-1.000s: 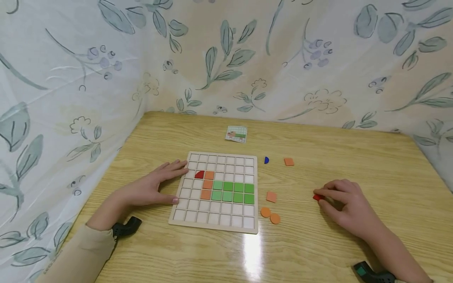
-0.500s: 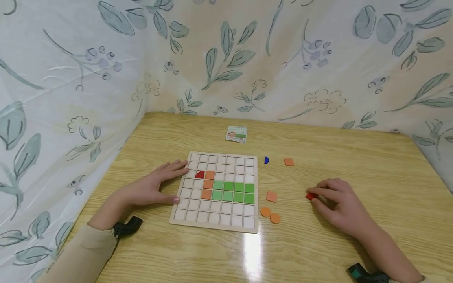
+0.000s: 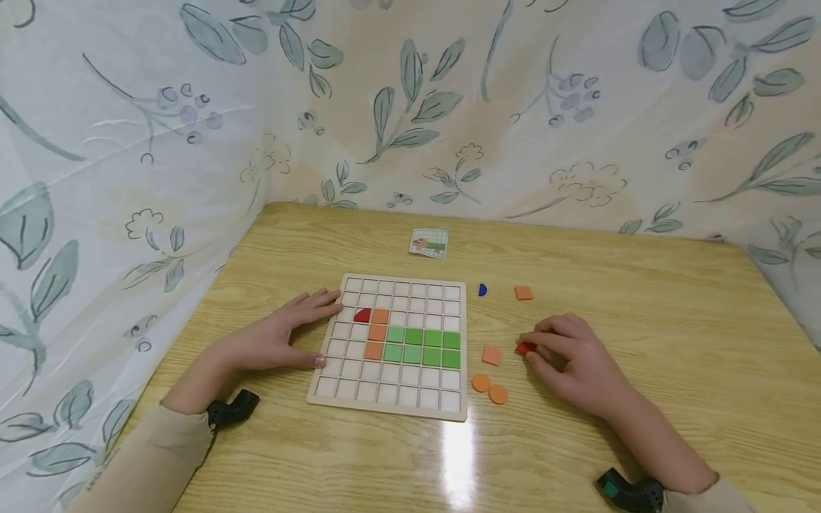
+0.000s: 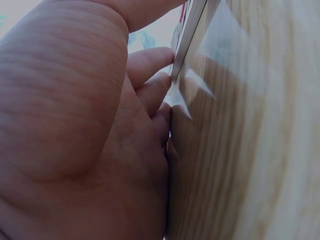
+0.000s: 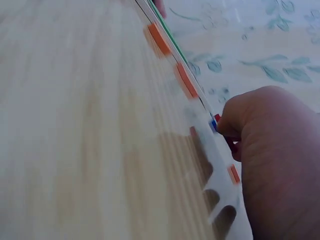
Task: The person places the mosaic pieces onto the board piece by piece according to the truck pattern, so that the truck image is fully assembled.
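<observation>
In the head view, a pale wooden grid board (image 3: 430,292) lies on the table. Set in its cells are a dark red quarter-circle tile (image 3: 361,315), orange square tiles (image 3: 377,333) and a double row of green square tiles (image 3: 432,337). My left hand (image 3: 272,338) rests at the board's left edge, fingers and thumb spread along the rim. To the right of the board, my right hand (image 3: 574,363) pinches a small red tile (image 3: 524,348) between thumb and fingers; its exact shape is mostly hidden. The right wrist view shows just a sliver of this red tile (image 5: 217,118) beyond the hand.
Right of the board lie a blue half-circle tile (image 3: 482,290), a far orange square (image 3: 523,293), a nearer orange square (image 3: 492,355) and two orange discs (image 3: 498,394). A printed pattern card (image 3: 428,244) lies behind the board. Leaf-patterned cloth (image 3: 410,107) hangs along the table's back and left.
My right hand has moved left toward the board, carrying the red tile close to the nearer orange square. The left hand and the board stay in place.
</observation>
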A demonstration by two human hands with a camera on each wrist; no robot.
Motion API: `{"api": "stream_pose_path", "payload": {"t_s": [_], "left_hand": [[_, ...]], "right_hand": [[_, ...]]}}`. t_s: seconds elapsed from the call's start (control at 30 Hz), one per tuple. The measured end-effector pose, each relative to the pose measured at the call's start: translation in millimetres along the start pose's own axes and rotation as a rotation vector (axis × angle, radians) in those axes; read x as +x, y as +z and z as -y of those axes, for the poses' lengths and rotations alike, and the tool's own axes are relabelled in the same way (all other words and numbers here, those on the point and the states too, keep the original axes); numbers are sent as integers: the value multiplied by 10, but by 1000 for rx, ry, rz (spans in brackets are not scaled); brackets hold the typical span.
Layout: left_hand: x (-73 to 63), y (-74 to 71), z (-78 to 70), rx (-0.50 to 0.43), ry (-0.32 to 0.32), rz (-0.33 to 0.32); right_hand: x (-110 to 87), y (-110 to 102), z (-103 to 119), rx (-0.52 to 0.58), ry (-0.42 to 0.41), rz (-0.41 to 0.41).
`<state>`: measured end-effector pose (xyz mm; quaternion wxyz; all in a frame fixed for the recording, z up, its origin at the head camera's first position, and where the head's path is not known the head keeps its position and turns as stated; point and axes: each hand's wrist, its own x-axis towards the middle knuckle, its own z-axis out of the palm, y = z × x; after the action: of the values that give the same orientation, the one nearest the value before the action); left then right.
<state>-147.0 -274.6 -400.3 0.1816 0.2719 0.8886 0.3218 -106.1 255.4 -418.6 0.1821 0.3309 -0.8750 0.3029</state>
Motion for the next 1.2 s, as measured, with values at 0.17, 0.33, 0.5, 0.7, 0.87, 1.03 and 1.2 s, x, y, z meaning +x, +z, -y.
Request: {"api": "stream_pose_path", "payload": {"t_s": [0.17, 0.33, 0.5, 0.7, 0.87, 1.03, 1.2], "left_hand": [[-10, 8, 5, -2, 0, 1], [-11, 9, -1, -5, -1, -4], [-32, 19, -4, -10, -11, -5], [-71, 49, 16, -22, -13, -5], [-60, 39, -2, -21, -7, -10], [-38, 25, -14, -19, 0, -12], [-13, 29, -9, -18, 7, -11]], "right_hand": [[171, 192, 154, 31, -21, -9], [379, 387, 283, 74, -107, -20], [547, 577, 387, 87, -155, -3], [718, 768, 545, 90, -161, 44], [871, 888, 691, 109, -174, 51], [1007, 1003, 815, 110, -182, 81], [1116, 1072, 938, 93, -197, 105]]}}
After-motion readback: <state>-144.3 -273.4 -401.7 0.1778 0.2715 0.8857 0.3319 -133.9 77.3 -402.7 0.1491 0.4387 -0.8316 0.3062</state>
